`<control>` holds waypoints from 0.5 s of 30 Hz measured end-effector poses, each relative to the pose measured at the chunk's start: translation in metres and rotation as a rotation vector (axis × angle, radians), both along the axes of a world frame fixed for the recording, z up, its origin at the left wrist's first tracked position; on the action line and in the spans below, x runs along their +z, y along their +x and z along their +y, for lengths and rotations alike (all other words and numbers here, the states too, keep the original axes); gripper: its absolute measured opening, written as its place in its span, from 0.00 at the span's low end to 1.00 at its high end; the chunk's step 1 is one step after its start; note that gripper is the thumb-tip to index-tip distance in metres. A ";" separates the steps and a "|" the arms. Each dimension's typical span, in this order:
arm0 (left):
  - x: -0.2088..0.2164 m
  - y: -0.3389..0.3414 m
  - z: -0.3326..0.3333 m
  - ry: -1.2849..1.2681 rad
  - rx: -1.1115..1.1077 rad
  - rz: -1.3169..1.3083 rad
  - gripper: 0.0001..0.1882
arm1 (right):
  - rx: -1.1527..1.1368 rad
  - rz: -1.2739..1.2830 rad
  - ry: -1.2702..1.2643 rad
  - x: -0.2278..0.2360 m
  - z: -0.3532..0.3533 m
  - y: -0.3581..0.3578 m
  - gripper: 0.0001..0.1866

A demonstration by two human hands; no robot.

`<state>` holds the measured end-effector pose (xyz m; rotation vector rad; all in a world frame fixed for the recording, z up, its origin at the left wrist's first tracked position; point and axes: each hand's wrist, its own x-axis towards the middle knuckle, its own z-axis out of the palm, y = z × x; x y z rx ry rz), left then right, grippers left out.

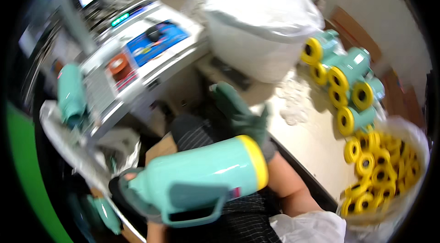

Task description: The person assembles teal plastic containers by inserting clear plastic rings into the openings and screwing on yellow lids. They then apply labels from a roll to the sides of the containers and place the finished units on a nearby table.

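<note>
A teal thermos jug point(197, 172) with a yellow ring round its base lies sideways across my lap, its handle toward me. At its neck end, my gloved left hand point(137, 199) is closed round the jug. My right hand point(243, 114), in a green glove, is raised just beyond the yellow base, its fingers stretched and thumb apart. Nothing shows in that hand; whether its wrist touches the jug I cannot tell.
To the right, several teal jugs point(353, 66) with yellow bases lie on a pale table point(305, 151). A lined tub holds yellow rings point(380, 174). Ahead stands a white-lined bin point(256, 46). At left, a white desk point(169, 62) carries a mouse point(153, 33) and an orange tape roll point(119, 66).
</note>
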<state>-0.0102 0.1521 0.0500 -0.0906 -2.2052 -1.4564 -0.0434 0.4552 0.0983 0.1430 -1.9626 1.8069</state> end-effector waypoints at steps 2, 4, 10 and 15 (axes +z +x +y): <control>0.002 -0.005 -0.002 0.059 -0.058 0.051 0.17 | 0.119 0.103 -0.207 -0.043 0.016 0.008 0.37; 0.004 -0.005 -0.010 0.125 -0.091 0.085 0.21 | 0.160 -0.022 -0.530 -0.067 0.017 0.024 0.39; 0.020 -0.002 0.041 -0.082 -0.450 0.188 0.28 | -0.514 -0.400 -0.351 -0.074 0.014 0.128 0.29; 0.028 0.026 0.131 0.577 -0.723 0.070 0.20 | -0.414 -0.040 -0.607 -0.139 0.165 0.219 0.27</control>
